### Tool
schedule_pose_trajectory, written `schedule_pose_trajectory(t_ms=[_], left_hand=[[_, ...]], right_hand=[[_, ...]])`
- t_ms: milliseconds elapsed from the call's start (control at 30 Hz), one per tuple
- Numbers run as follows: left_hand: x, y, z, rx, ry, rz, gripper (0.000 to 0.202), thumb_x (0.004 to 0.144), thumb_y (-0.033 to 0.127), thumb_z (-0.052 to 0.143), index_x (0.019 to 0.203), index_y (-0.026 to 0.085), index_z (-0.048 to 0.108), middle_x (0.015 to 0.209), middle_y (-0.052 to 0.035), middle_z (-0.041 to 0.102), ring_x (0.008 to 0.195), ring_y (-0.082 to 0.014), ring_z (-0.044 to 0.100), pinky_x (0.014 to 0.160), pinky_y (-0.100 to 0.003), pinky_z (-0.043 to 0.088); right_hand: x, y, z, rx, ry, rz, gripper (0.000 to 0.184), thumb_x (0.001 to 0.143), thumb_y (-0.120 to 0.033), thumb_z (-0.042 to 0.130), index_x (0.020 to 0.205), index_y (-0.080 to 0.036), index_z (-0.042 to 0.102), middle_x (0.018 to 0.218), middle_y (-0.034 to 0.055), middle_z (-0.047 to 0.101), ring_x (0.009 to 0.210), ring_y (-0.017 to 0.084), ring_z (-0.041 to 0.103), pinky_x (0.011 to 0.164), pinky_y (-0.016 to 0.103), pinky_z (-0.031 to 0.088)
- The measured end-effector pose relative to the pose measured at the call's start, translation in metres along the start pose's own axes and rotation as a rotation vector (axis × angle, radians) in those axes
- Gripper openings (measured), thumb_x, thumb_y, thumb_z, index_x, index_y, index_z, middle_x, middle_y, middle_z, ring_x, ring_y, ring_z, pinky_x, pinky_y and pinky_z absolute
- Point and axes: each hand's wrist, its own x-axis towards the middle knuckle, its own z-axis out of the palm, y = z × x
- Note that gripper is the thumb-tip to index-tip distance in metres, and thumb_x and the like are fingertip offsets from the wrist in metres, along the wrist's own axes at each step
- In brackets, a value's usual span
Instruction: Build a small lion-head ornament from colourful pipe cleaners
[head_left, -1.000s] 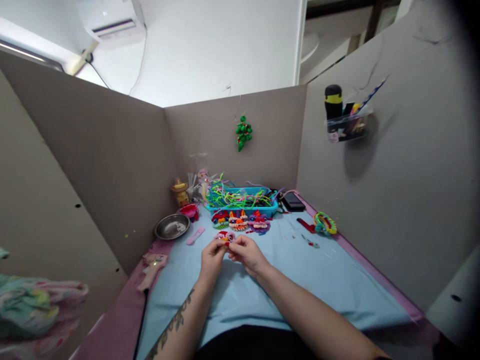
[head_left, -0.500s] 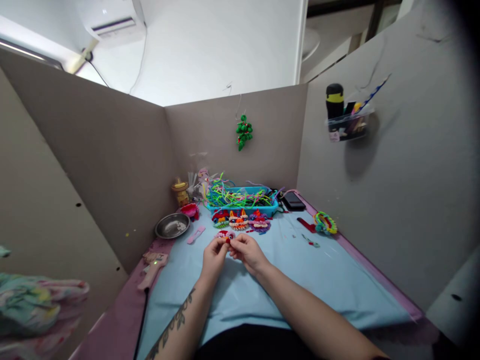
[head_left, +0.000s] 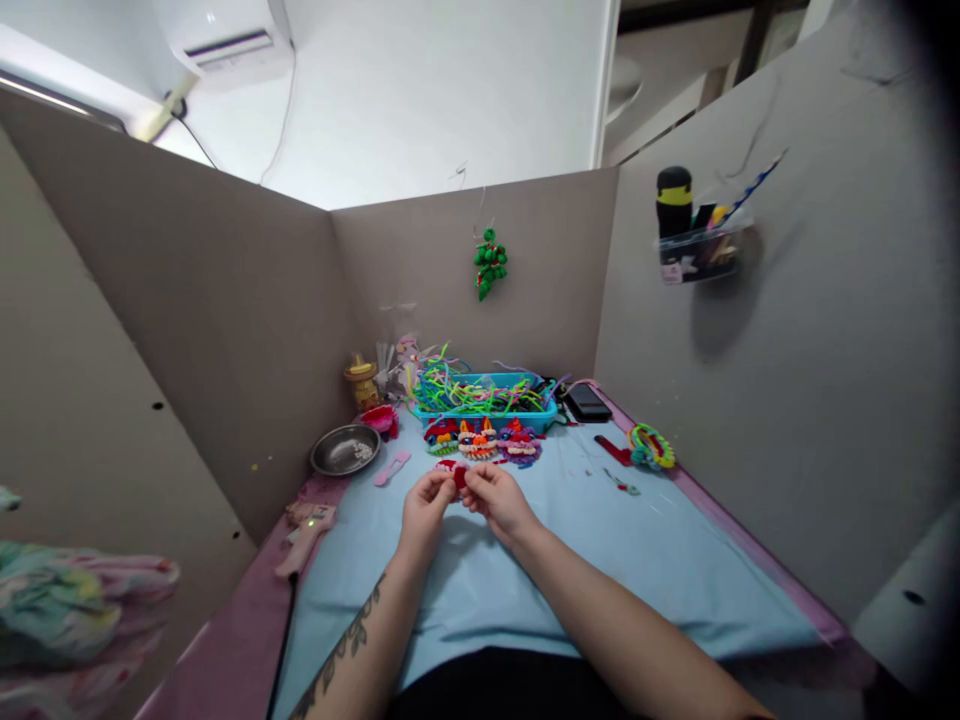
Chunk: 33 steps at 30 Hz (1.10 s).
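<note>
My left hand (head_left: 422, 505) and my right hand (head_left: 496, 497) meet over the light blue cloth (head_left: 600, 540), both pinched on a small red pipe-cleaner piece (head_left: 454, 473) held between their fingertips. Just beyond it stand three finished colourful pipe-cleaner figures (head_left: 478, 441) in a row. Behind them a blue tray (head_left: 487, 398) is heaped with green, yellow and purple pipe cleaners.
A metal bowl (head_left: 344, 451), a pink clip (head_left: 392, 468) and a glue gun (head_left: 304, 534) lie to the left. A black box (head_left: 587, 403), a red tool (head_left: 613, 451) and a coiled multicolour ring (head_left: 651, 446) lie to the right. Grey partitions enclose three sides; a green ornament (head_left: 488, 263) hangs at the back.
Both hands have edged slightly away from me with the red piece; the fingers have shifted on it. Nothing else has moved.
</note>
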Motion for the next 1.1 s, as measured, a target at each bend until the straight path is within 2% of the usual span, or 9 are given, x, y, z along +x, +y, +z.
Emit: schedule_pose_trajectory(t_ms=[300,600,800,1100], left_hand=[[-0.001,0.003,0.0,0.194,0.012,0.073,0.021,0.069,0.033,0.067,0.077,0.014,0.068,0.073,-0.0034,0.067,0.066,-0.0149,0.06,0.063,-0.025,0.048],[-0.007,0.012,0.004,0.347,0.013,0.268,0.015,0.077,0.03,0.059,0.079,0.016,0.062,0.075,-0.0031,0.062,0.068,-0.0149,0.058,0.064,-0.025,0.046],[-0.006,0.01,0.002,0.393,0.015,0.331,0.013,0.078,0.03,0.058,0.077,0.017,0.061,0.075,-0.0027,0.061,0.072,-0.0157,0.057,0.067,-0.026,0.045],[-0.006,0.008,0.0,0.378,0.015,0.385,0.01,0.078,0.027,0.057,0.075,0.018,0.06,0.075,-0.0016,0.06,0.072,-0.0151,0.056,0.069,-0.026,0.044]], right_hand=[[-0.002,-0.002,-0.001,-0.034,-0.004,-0.056,0.031,0.061,-0.04,0.075,0.068,-0.015,0.057,0.053,-0.0013,0.06,0.047,0.008,0.052,0.045,0.019,0.036],[-0.006,-0.005,0.003,0.044,-0.041,0.01,0.033,0.055,-0.036,0.079,0.071,-0.015,0.059,0.057,-0.0009,0.061,0.052,0.01,0.054,0.05,0.021,0.039],[-0.008,-0.006,0.005,0.082,-0.052,0.059,0.035,0.051,-0.033,0.082,0.068,-0.015,0.057,0.058,-0.001,0.061,0.052,0.01,0.055,0.05,0.021,0.04],[-0.01,-0.007,0.006,0.065,-0.075,0.092,0.032,0.055,-0.032,0.079,0.065,-0.016,0.054,0.056,-0.001,0.061,0.051,0.009,0.055,0.048,0.018,0.037]])
